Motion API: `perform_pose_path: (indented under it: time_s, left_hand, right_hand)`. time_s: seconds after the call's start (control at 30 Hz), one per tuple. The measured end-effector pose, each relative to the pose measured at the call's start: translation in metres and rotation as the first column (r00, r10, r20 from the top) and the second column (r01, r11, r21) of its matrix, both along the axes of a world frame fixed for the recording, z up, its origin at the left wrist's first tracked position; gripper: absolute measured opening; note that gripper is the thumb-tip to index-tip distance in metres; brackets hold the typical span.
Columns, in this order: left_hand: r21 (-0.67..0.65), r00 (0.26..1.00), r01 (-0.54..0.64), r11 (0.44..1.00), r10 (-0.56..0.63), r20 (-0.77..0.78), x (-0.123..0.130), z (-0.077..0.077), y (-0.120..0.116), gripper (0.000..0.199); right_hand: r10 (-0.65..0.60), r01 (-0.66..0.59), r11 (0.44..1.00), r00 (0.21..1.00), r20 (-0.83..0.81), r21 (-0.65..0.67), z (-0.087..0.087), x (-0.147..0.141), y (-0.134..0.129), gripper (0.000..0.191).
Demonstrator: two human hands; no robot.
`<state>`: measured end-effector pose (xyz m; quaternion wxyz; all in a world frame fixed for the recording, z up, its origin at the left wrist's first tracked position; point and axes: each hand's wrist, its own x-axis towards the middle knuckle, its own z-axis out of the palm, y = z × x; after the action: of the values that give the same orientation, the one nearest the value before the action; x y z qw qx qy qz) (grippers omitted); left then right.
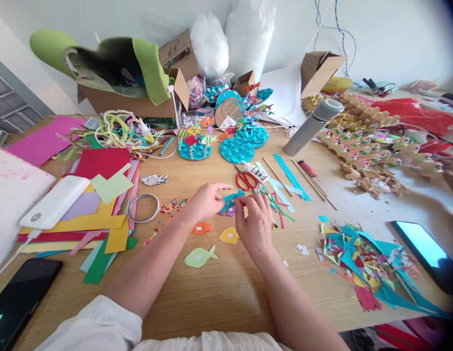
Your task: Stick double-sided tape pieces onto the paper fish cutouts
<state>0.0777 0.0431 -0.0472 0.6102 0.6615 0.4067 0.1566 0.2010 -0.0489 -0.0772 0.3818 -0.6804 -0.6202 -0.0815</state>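
Observation:
A small blue paper cutout (232, 199) is held above the table between my two hands. My left hand (211, 199) grips its left end, with the index finger stretched out over it. The fingers of my right hand (254, 219) pinch together at its right end. Partly hidden beneath the cutout lies a purple paper piece (230, 211). Below and around my hands lie an orange paper shape (202, 228), a yellow paper fish (228, 235) and a light green paper fish (199, 257), with small white squares on some. Red-handled scissors (246, 181) and a white glue bottle (256, 172) lie just beyond.
Coloured paper sheets (102, 163), a tape roll (143, 208) and a white power bank (54, 202) are at left. Blue decorated discs (236, 148) and a grey bottle (314, 127) stand behind. Paper scraps (368, 258) and a lit phone (425, 253) lie at right.

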Motion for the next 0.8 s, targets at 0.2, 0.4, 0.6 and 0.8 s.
perform_pose_path:
  time_s: [0.2, 0.4, 0.6, 0.8]
  left_hand:
    - [-0.042, 0.999, -0.039, 0.998, 0.038, -0.004, -0.003, 0.001, 0.004, 0.055]
    - [-0.085, 0.994, -0.109, 0.990, 0.110, 0.002, -0.008, -0.008, 0.016, 0.037]
    - [0.155, 0.950, -0.236, 0.959, 0.261, -0.174, -0.024, -0.027, 0.043, 0.021]
    - [0.309, 0.891, -0.280, 0.909, 0.366, -0.267, -0.043, -0.047, 0.067, 0.025]
  right_hand:
    - [0.063, -0.065, 0.995, 0.997, -0.041, -0.071, 0.021, 0.018, -0.009, 0.014]
    - [0.284, -0.223, 0.867, 0.956, 0.074, -0.446, 0.022, 0.046, -0.053, 0.021]
    - [0.308, -0.180, 0.738, 0.947, 0.088, -0.650, 0.006, 0.064, -0.089, 0.025]
    - [0.287, -0.177, 0.804, 0.952, 0.109, -0.568, 0.004, 0.071, -0.087, 0.020]
